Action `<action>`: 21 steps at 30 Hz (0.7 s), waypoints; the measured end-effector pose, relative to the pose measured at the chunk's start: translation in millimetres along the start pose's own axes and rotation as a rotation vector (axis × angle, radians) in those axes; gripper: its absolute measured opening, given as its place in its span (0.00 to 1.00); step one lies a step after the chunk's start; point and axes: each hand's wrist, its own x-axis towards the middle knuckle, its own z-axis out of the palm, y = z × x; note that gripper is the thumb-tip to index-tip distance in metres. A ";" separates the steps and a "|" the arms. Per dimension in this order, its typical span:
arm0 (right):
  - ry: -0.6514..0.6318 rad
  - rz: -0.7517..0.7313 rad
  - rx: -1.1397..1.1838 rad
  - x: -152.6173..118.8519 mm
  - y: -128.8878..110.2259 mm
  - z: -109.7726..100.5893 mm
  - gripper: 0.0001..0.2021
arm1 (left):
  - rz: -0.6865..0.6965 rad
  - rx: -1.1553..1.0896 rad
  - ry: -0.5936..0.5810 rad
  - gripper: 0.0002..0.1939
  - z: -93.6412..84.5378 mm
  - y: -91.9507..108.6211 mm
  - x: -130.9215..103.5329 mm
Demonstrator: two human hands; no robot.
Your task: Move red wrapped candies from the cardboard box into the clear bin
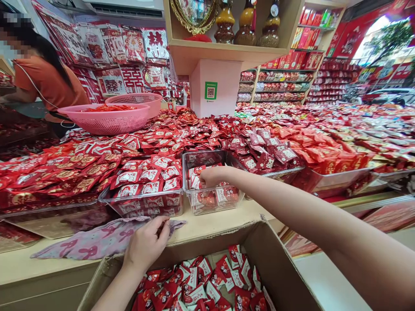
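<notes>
Across a cream shop counter (227, 219), clear plastic bins of small wrapped packets stand in a row. The person's right hand (215, 176) reaches into 1 partly filled bin (205, 158), fingers curled down over its red-and-white packets (196, 173); the fingertips are hidden, so whether it grips a packet cannot be told. Just left of it, a fuller bin (136, 206) is heaped above its rim.

Nearer the viewer, an open cardboard box (275, 259) holds a loose layer of red-and-white packets (194, 280). The left hand (149, 239) is above its far left edge, fingers loosely curled; whether it holds anything cannot be told. A lilac patterned cloth (94, 242) lies on the counter beside that hand.

Farther back are 2 pink plastic baskets (106, 123), a green QR-code sign (211, 91), 3 gourd-shaped ornaments (247, 23) and, at left, a person in an orange top (45, 80).
</notes>
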 end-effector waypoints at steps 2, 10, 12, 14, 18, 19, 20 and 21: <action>0.037 0.010 -0.030 -4.2 -3.4 -3.1 0.20 | 0.000 -0.004 0.005 0.12 -0.5 0.3 0.2; 0.220 -0.007 0.030 7.6 -6.6 0.4 0.17 | -0.003 -0.009 0.016 0.12 1.1 -1.6 0.2; 0.256 -0.061 0.085 19.0 -2.9 5.0 0.18 | -0.008 -0.015 0.008 0.12 2.3 -2.9 -0.1; 0.276 -0.096 0.141 26.0 0.1 7.2 0.16 | -0.013 -0.023 0.007 0.12 3.3 -4.1 -0.1; 0.487 -0.116 0.285 3.4 -1.1 -0.2 0.11 | -0.015 -0.031 0.017 0.12 4.1 -5.8 0.0; 0.587 -0.133 0.339 -11.7 -3.8 -3.2 0.09 | -0.012 -0.035 0.015 0.12 4.1 -6.1 -0.1; 0.662 -0.178 0.400 -29.6 -7.8 -5.4 0.09 | -0.008 -0.040 0.013 0.12 4.0 -6.4 -0.2; 0.689 -0.248 0.467 -48.5 -13.2 -5.8 0.08 | -0.004 -0.042 0.014 0.12 4.0 -6.8 -0.4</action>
